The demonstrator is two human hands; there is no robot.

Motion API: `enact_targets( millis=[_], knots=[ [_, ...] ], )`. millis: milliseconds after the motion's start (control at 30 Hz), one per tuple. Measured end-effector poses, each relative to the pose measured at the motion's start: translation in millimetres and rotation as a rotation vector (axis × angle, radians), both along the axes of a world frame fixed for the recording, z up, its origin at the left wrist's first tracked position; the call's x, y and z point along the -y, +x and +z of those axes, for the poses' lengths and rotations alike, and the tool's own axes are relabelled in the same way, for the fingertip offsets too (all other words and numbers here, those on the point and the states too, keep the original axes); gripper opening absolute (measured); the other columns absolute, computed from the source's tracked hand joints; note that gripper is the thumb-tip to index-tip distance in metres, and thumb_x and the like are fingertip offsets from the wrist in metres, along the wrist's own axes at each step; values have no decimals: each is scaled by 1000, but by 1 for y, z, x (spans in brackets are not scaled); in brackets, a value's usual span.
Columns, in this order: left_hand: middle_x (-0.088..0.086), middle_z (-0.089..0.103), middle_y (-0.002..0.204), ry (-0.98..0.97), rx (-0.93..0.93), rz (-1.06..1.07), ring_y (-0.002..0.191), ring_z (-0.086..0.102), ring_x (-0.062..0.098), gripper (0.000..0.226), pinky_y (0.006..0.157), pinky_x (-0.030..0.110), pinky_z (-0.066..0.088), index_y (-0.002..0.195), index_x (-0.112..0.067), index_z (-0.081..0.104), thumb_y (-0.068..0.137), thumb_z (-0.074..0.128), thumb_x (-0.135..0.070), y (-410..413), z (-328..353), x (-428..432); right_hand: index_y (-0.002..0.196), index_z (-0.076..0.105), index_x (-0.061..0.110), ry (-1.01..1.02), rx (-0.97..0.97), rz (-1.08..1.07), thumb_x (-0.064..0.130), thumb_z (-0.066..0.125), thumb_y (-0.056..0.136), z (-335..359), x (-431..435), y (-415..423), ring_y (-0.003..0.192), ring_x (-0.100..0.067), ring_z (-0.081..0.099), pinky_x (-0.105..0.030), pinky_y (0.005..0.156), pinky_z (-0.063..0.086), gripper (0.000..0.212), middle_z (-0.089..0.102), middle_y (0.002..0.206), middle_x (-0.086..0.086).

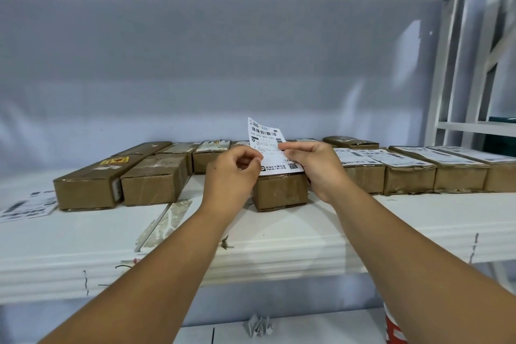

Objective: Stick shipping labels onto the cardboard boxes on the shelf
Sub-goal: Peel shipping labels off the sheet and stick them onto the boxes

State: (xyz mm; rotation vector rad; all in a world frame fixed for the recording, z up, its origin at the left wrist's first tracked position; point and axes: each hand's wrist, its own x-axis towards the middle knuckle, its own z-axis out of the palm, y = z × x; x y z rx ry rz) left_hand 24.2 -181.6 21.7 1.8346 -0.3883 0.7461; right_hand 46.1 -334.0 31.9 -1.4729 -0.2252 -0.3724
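Note:
A white shipping label with barcodes stands tilted upward over a brown cardboard box in the middle of the white shelf. My left hand pinches the label's left edge and my right hand pinches its right edge. The label's lower end sits at the box's front top edge. Unlabelled boxes lie to the left; boxes with labels on top line the right.
A sheet of spare labels lies at the shelf's far left. A strip of backing paper lies on the shelf in front of the left boxes. A white rack frame rises at right. Crumpled paper lies on the lower level.

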Motion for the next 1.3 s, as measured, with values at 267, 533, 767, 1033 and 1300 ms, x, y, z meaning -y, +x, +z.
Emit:
enact_targets(
  millis=[267,533,767,1033,1300],
  knots=[
    [-16,68,83,13,-24,5,82,63,2,18,77,19,49,77,-29,67,87,62,-16,1,0,1,85,71,10,0,10,-1,-3,56,89,-2,1,2,77,-17,66,-27,79,55,20,70,91,-10],
    [-17,66,80,75,-14,52,74,59,-4,13,63,1,40,81,-23,70,87,61,-16,3,-1,1,82,72,14,-38,-4,-25,1,61,87,-4,2,7,78,-17,67,-29,80,55,18,72,89,-8],
    [-11,67,77,157,54,85,71,60,2,8,66,9,41,81,-19,70,84,68,-25,5,-5,2,85,76,20,-227,24,-152,12,72,81,-6,1,12,94,-9,66,-34,96,50,9,71,89,13],
    [-3,69,86,245,104,98,79,60,9,6,71,13,41,83,-15,71,83,68,-20,9,-9,3,92,77,16,-449,166,-303,11,68,82,-7,-2,8,100,-7,60,-28,96,46,14,59,103,16],
    [1,63,94,327,108,58,84,56,9,10,74,7,36,89,-18,73,85,66,-23,11,-11,3,94,76,15,-490,187,-348,11,66,85,-8,1,13,103,-5,55,-26,99,42,15,60,119,6]
  ],
)
